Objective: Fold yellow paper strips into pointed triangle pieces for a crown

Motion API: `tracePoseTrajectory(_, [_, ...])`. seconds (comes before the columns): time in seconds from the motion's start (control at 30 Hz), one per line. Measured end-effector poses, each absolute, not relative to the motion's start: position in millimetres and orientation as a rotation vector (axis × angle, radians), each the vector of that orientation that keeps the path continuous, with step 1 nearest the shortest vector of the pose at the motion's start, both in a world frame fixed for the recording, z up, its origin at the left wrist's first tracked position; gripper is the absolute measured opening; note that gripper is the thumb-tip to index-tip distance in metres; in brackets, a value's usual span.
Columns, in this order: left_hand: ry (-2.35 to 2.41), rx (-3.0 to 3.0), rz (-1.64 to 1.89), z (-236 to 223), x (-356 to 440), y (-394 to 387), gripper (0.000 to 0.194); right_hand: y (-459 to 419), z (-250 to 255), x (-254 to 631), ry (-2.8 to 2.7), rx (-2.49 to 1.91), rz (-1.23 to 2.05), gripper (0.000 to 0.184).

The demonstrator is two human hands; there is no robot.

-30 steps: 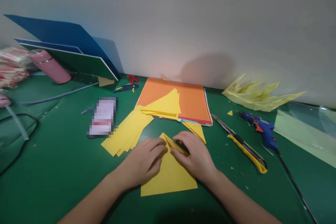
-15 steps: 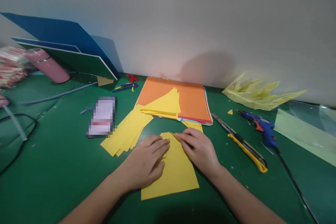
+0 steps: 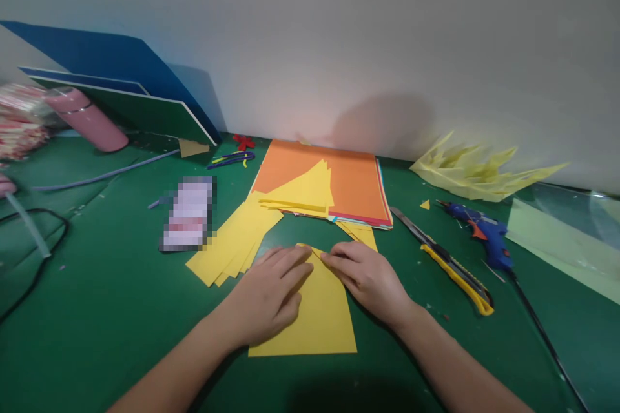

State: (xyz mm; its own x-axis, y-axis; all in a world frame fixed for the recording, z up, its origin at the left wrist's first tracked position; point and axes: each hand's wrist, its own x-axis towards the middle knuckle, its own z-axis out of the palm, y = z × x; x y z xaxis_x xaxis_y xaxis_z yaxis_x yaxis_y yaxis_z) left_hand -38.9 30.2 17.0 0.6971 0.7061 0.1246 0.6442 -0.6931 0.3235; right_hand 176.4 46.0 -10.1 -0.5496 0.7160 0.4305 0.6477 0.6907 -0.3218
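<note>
A sheet of yellow paper (image 3: 322, 313) lies on the table in front of me, with a folded edge running down from its far end. Across the paper's left side rests my left hand (image 3: 272, 293), its fingers stretched out and pressing on the sheet. My right hand (image 3: 371, 281) has its thumb and fingers pinched together on the fold near the top right of the sheet. Just beyond the hands, several yellow paper strips (image 3: 227, 245) are fanned out, and folded yellow pieces (image 3: 305, 192) lie on an orange paper stack (image 3: 353, 168).
To the right lie a yellow utility knife (image 3: 453, 274), blade out, and a blue glue gun (image 3: 489, 239) with its cord. A pale yellow paper shape (image 3: 484, 171) is behind them. A blurred phone (image 3: 188, 213), pink bottle (image 3: 90, 119) and blue boards (image 3: 111, 55) are on the left.
The yellow sheet has turned slightly, its near edge swinging left and levelling out. My right hand has shifted a little lower along the fold; my left hand stays on the paper.
</note>
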Motion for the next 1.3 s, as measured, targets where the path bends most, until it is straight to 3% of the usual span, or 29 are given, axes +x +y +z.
tracePoseTrajectory(0.17, [1.083,2.671,0.316,16.0,-37.9,30.5,0.028,45.3,-5.4,175.7,-2.434,-1.016,0.091,0.039])
tracePoseTrajectory(1.3, [1.105,2.655,0.331,10.8,-37.8,29.2,0.032,45.7,-9.2,180.3,-2.567,-0.957,-0.011,0.029])
